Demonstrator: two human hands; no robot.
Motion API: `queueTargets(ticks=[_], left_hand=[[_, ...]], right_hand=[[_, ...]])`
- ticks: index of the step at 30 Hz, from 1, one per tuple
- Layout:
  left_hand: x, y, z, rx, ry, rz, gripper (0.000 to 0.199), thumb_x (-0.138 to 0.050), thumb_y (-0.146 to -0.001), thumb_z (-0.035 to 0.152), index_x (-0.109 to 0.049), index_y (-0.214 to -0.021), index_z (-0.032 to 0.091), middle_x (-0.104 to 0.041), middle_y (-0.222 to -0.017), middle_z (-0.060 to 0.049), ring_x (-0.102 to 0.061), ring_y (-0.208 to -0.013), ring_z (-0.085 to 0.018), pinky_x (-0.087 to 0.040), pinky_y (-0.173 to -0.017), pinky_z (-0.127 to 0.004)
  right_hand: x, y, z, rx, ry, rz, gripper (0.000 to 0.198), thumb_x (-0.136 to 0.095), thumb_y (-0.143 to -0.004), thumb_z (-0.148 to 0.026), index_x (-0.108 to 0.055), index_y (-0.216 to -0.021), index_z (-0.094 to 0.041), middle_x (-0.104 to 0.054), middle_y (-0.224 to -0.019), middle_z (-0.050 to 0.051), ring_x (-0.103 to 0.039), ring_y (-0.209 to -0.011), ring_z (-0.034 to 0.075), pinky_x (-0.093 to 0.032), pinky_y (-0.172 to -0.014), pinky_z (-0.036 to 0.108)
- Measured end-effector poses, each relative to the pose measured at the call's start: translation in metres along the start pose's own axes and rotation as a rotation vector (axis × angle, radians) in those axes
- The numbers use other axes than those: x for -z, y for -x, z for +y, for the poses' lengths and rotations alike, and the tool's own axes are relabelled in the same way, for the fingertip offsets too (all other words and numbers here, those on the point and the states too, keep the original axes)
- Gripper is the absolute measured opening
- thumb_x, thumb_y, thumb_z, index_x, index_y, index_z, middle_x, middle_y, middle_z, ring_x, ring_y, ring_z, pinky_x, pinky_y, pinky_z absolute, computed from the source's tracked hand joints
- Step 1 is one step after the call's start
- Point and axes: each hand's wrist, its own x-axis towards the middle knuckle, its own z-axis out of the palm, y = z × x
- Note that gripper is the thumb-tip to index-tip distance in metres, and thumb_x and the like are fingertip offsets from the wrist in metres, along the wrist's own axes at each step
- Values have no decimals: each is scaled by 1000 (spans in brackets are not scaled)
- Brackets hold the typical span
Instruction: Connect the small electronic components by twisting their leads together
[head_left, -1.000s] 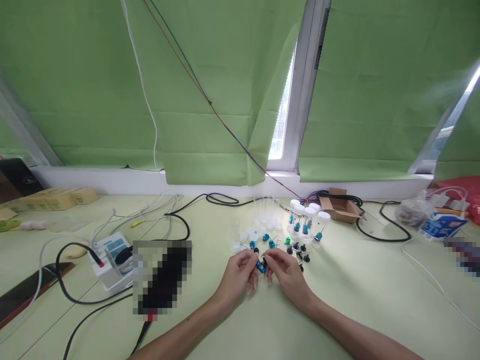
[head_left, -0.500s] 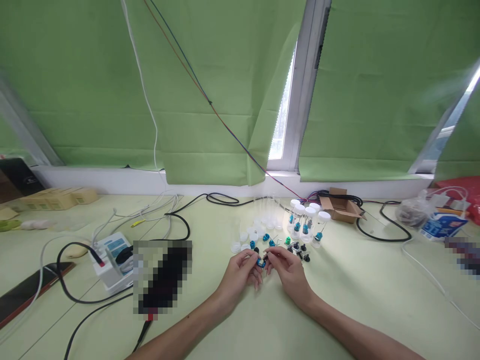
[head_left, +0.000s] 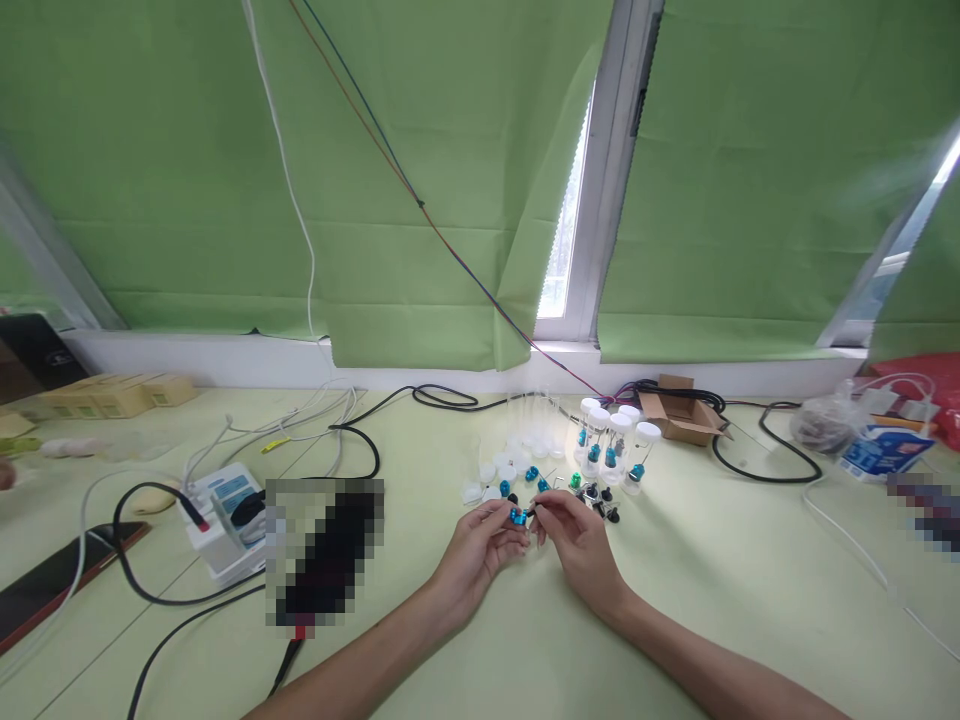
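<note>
My left hand [head_left: 480, 545] pinches a small blue metal part [head_left: 518, 517] between thumb and fingers. Close beside it, my right hand [head_left: 576, 535] is closed on a small black piece [head_left: 532, 510], mostly covered by the fingertips. Whether the two pieces touch I cannot tell. Just beyond the fingers lie several loose blue parts [head_left: 532, 474], a green part [head_left: 576, 480] and several black knob-like pieces [head_left: 613, 515]. Behind them to the right stand several clear capped vials [head_left: 636, 468] with blue parts inside. White caps [head_left: 488, 472] lie beyond my left hand.
Uncapped clear tubes [head_left: 555, 430] stand at the back, near an open cardboard box [head_left: 681, 415]. On the left are a white power strip [head_left: 225, 525], a blurred dark object [head_left: 330, 555] and black cables [head_left: 150, 605]. A blue-white pack [head_left: 885, 450] sits at right.
The blue part has turned in my left fingers and shows more of its side; those fingers have shifted slightly. A small blurred shape has appeared at the left edge.
</note>
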Motion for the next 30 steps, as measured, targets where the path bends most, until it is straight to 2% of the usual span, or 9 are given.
queueTargets(ticks=[6, 10, 14, 19, 30], left_hand=[[-2, 2, -1, 12, 24, 11, 13, -73, -80, 21, -64, -84, 11, -69, -73, -8, -68, -67, -15, -56, -67, -23], [-2, 2, -3, 13, 53, 27, 13, -73, -79, 20, -64, -84, 11, -70, -73, -9, -69, -68, -16, -57, -67, -23], [-3, 2, -3, 13, 82, 24, 14, -74, -78, 19, -64, -83, 11, -71, -74, -10, -70, -70, -16, -58, -71, -24], [-3, 3, -4, 11, 90, 10, 15, -75, -77, 18, -64, -84, 11, -72, -76, -10, -71, -73, -16, -57, -78, -25], [-1, 2, -5, 20, 98, -4, 17, -78, -75, 18, -64, -83, 13, -72, -78, -9, -71, -76, -17, -58, -78, -25]], right_hand=[[2, 0, 0, 14, 68, 8, 13, -57, -92, -31, -65, -97, -21, -62, -87, 4, -58, -69, 15, -50, -63, 28], [3, 1, -1, 41, 99, 0, 17, -54, -94, -30, -65, -105, -23, -61, -89, 4, -56, -70, 14, -49, -64, 27], [3, 0, -2, 65, 142, -16, 17, -52, -94, -28, -67, -101, -23, -60, -88, 5, -56, -74, 15, -49, -66, 27], [3, -1, -4, 50, 159, -12, 17, -52, -94, -30, -66, -99, -21, -59, -85, 4, -54, -66, 14, -48, -61, 27], [2, 1, -5, 38, 175, 0, 18, -51, -95, -33, -64, -97, -21, -57, -81, 3, -52, -59, 13, -46, -58, 26]])
